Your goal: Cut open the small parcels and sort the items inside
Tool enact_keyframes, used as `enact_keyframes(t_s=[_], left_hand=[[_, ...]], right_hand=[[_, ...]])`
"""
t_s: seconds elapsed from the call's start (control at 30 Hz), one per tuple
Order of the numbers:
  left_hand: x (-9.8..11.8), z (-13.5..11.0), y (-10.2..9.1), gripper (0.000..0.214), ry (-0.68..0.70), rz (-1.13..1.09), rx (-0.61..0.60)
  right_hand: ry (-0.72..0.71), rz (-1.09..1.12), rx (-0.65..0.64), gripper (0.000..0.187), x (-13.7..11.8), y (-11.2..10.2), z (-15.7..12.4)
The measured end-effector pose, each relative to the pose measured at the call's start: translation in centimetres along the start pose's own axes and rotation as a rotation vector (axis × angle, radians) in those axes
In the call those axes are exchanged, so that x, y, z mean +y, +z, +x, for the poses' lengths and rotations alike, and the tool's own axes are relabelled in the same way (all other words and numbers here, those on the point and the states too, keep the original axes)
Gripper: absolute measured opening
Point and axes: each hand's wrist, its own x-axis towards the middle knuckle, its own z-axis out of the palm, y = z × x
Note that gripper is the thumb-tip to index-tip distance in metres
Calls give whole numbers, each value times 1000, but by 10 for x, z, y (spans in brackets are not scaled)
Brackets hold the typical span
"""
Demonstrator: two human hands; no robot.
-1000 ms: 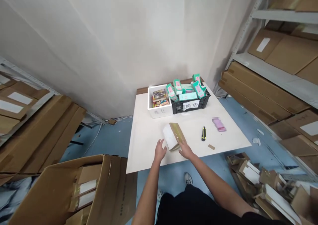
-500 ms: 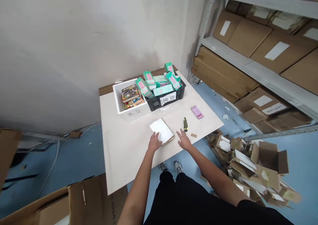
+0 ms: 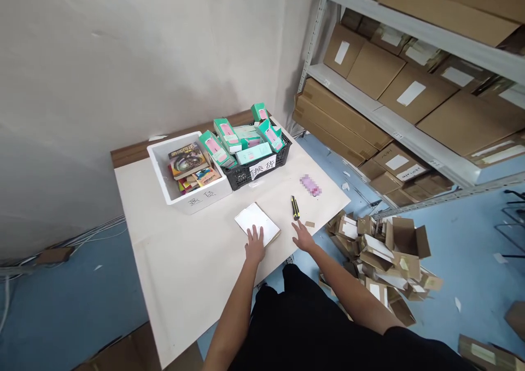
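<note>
A white-covered book (image 3: 259,222) lies flat near the front of the white table (image 3: 184,272). My left hand (image 3: 255,244) rests on its lower left corner with the fingers spread. Just right of the book, my right hand (image 3: 303,236) hovers low over or touches the tabletop, fingers apart and nothing in them. Close beyond its fingertips is a black and yellow utility knife (image 3: 295,208). A small brown cardboard scrap (image 3: 310,224) lies beside that hand. Farther back sits a pinkish, pixelated item (image 3: 310,185).
At the table's back stand a white foam box (image 3: 191,202) of books and a black basket (image 3: 240,178) of green boxes. Metal shelving (image 3: 410,125) with cartons rises on the right. Discarded cardboard boxes (image 3: 377,251) pile up on the blue floor beside the table.
The view has shifted, turning rightward. My left hand has settled more over the book's corner, fingers spread. My right hand stays near the knife, its fingers now closer to the knife's end.
</note>
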Motion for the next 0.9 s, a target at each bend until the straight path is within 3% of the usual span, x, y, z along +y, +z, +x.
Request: enact_keyframes(t_s=[0.1, 0.2, 0.4, 0.53, 0.6, 0.7, 0.9], left_hand=[[-11, -10, -9, 90, 14, 77, -51], [-22, -27, -9, 89, 23, 134, 13], [-59, -76, 18, 106, -137, 118, 125], [-79, -114, 26, 105, -243, 30, 293], [-83, -126, 21, 100, -257, 5, 328], [-82, -132, 4, 89, -275, 8, 270], [-87, -113, -38, 92, -389, -35, 182]], right_hand=[[94, 4, -21, 71, 25, -6, 15], [127, -28, -65, 68, 47, -16, 39], [59, 83, -38, 66, 65, -29, 103], [164, 163, -36, 73, 69, -29, 139], [231, 151, -41, 72, 70, -28, 153], [252, 154, -32, 67, 68, -27, 168], [313, 364, -83, 49, 40, -27, 178]])
